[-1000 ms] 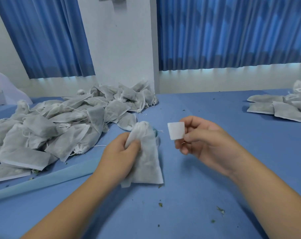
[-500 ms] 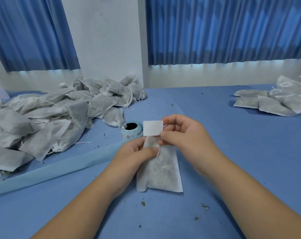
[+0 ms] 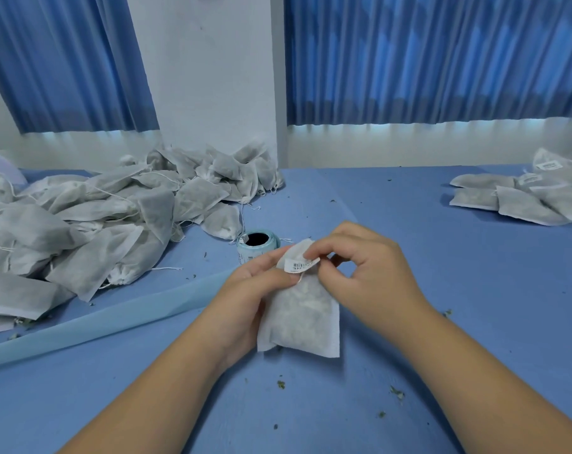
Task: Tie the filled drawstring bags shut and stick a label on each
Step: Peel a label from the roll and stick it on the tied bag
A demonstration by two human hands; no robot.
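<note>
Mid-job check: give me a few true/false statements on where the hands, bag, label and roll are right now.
1. The left hand holds a bag. True.
2. The right hand holds scissors. False: its fingers pinch a label at the bag's top.
3. The roll stands right of both hands. False: it stands behind the left hand.
4. The big pile lies at the left. True.

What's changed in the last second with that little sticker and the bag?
The right hand carried the label leftward to the top of the bag, barcode side now showing, and pinches it there. The left hand still grips the bag; the left pile and far-right stack lie unchanged.
</note>
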